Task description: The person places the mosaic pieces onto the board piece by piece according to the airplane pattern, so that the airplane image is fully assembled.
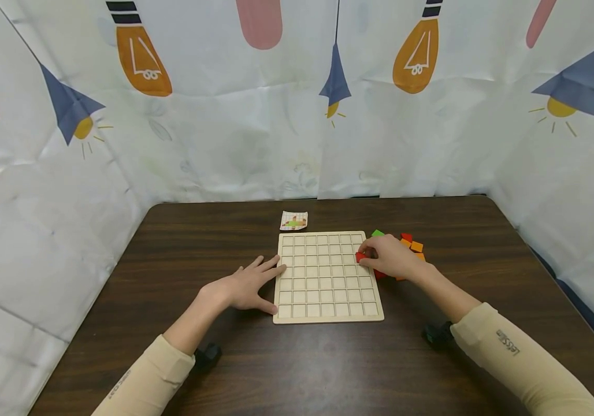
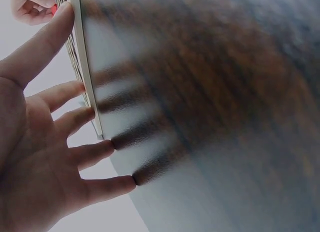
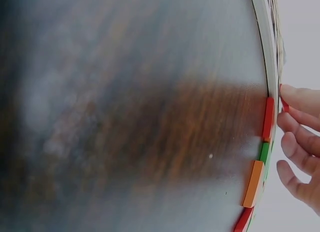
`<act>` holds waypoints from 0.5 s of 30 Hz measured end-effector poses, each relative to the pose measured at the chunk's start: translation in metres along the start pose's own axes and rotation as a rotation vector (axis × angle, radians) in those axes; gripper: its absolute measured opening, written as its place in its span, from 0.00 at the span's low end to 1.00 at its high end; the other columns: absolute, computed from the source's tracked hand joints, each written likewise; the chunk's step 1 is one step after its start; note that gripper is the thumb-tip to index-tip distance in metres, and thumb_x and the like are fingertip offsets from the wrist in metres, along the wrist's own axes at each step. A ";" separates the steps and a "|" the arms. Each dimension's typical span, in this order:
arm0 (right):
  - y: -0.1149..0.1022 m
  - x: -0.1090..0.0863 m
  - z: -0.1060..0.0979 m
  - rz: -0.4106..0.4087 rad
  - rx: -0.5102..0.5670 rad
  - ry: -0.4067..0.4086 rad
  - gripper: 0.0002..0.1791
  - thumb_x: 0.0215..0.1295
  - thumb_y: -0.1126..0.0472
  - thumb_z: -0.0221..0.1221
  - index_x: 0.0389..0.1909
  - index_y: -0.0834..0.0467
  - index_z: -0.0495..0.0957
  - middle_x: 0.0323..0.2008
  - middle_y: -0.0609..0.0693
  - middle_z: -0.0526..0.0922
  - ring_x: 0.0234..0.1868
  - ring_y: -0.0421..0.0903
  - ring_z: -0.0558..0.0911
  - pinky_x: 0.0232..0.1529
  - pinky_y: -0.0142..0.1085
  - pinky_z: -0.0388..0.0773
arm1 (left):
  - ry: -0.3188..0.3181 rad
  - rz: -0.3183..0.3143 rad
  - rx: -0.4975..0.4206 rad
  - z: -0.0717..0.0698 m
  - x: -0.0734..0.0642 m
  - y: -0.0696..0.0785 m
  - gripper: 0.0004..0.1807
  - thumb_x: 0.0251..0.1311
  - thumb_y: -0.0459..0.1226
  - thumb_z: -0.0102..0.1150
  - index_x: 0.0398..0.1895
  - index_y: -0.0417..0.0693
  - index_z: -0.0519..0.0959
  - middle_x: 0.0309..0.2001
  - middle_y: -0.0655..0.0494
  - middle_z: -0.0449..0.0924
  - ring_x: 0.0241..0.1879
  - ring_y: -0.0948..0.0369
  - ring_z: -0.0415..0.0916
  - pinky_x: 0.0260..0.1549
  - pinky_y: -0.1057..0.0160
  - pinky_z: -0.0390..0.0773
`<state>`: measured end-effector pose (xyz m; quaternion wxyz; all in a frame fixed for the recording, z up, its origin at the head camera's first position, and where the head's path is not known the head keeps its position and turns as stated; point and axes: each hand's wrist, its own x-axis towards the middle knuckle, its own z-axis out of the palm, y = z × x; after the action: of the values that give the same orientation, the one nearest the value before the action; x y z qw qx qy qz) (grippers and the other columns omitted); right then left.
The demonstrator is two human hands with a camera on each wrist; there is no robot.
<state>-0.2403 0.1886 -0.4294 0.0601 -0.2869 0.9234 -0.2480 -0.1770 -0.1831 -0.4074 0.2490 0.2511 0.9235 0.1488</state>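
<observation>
A pale wooden grid board (image 1: 323,277) with rows of square cells lies on the dark table. My right hand (image 1: 392,257) pinches a small red square tile (image 1: 360,257) over the board's right edge, in the upper part of the grid; the tile (image 3: 284,105) also shows between thumb and finger in the right wrist view. With fingers spread, my left hand (image 1: 249,286) rests at the board's left edge. Its thumb and fingertips touch the rim and the tabletop, as the left wrist view shows. No tile is visible in the grid cells.
Loose tiles lie right of the board, partly hidden by the right hand: orange tiles (image 1: 417,247), a green tile (image 1: 377,233) and red tiles (image 1: 406,237). Behind the board is a small card (image 1: 294,221) with a coloured grid pattern. A printed curtain (image 1: 276,144) surrounds the table (image 1: 198,231).
</observation>
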 end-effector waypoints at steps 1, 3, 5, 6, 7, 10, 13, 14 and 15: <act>0.000 0.000 0.000 0.003 0.000 -0.003 0.10 0.66 0.61 0.70 0.45 0.60 0.86 0.29 0.41 0.81 0.30 0.40 0.76 0.31 0.35 0.77 | 0.000 0.001 0.000 0.000 0.000 0.000 0.53 0.61 0.56 0.71 0.83 0.51 0.54 0.83 0.50 0.38 0.80 0.40 0.34 0.68 0.26 0.44; 0.000 0.001 0.000 0.012 0.000 -0.008 0.10 0.65 0.61 0.70 0.45 0.60 0.86 0.28 0.41 0.80 0.29 0.41 0.76 0.31 0.35 0.77 | 0.001 0.000 -0.002 0.000 0.000 0.000 0.53 0.61 0.56 0.71 0.83 0.51 0.54 0.83 0.50 0.38 0.80 0.40 0.34 0.68 0.26 0.44; 0.000 0.001 0.000 0.011 0.002 -0.013 0.10 0.65 0.61 0.70 0.45 0.60 0.86 0.28 0.41 0.80 0.29 0.41 0.75 0.31 0.35 0.77 | 0.001 -0.002 -0.001 0.000 0.000 0.000 0.53 0.60 0.56 0.71 0.83 0.51 0.54 0.83 0.50 0.38 0.80 0.40 0.34 0.69 0.26 0.44; -0.001 0.001 0.000 0.008 0.003 -0.014 0.11 0.65 0.61 0.70 0.45 0.60 0.86 0.28 0.41 0.80 0.29 0.41 0.75 0.31 0.35 0.76 | 0.001 -0.003 -0.001 0.000 0.000 -0.001 0.53 0.60 0.56 0.71 0.83 0.51 0.54 0.83 0.50 0.38 0.80 0.40 0.34 0.69 0.26 0.44; -0.001 0.001 0.000 0.007 0.004 -0.014 0.11 0.65 0.61 0.71 0.45 0.61 0.86 0.29 0.41 0.80 0.29 0.41 0.75 0.31 0.35 0.76 | 0.001 -0.004 0.000 0.000 0.000 -0.001 0.53 0.61 0.56 0.71 0.83 0.51 0.54 0.83 0.50 0.38 0.80 0.40 0.34 0.69 0.27 0.44; -0.002 0.001 0.000 0.004 -0.001 -0.014 0.11 0.65 0.62 0.71 0.46 0.61 0.86 0.29 0.42 0.80 0.29 0.41 0.75 0.31 0.35 0.76 | 0.001 -0.005 -0.002 0.000 0.000 -0.001 0.53 0.61 0.56 0.71 0.83 0.52 0.54 0.83 0.50 0.38 0.80 0.40 0.34 0.69 0.27 0.44; -0.003 0.000 -0.001 0.005 -0.001 -0.016 0.12 0.64 0.61 0.71 0.47 0.61 0.86 0.30 0.42 0.81 0.30 0.41 0.75 0.31 0.35 0.77 | 0.000 -0.004 -0.005 0.000 0.000 -0.001 0.53 0.61 0.56 0.71 0.83 0.52 0.54 0.83 0.50 0.38 0.80 0.40 0.34 0.69 0.27 0.44; -0.002 -0.001 -0.001 0.005 0.005 -0.015 0.13 0.64 0.61 0.71 0.47 0.62 0.86 0.30 0.42 0.81 0.30 0.40 0.76 0.32 0.35 0.77 | -0.001 -0.003 -0.005 0.000 0.000 -0.001 0.53 0.61 0.56 0.71 0.83 0.52 0.54 0.83 0.50 0.38 0.80 0.40 0.34 0.69 0.27 0.44; -0.002 -0.002 -0.002 0.004 0.015 -0.016 0.13 0.65 0.62 0.71 0.48 0.62 0.86 0.30 0.42 0.81 0.31 0.40 0.76 0.32 0.35 0.77 | -0.001 -0.003 -0.004 0.000 0.000 -0.001 0.53 0.61 0.56 0.71 0.83 0.52 0.54 0.83 0.50 0.38 0.80 0.41 0.34 0.69 0.27 0.44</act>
<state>-0.2379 0.1893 -0.4271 0.0699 -0.2864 0.9216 -0.2524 -0.1769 -0.1840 -0.4075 0.2500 0.2492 0.9235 0.1500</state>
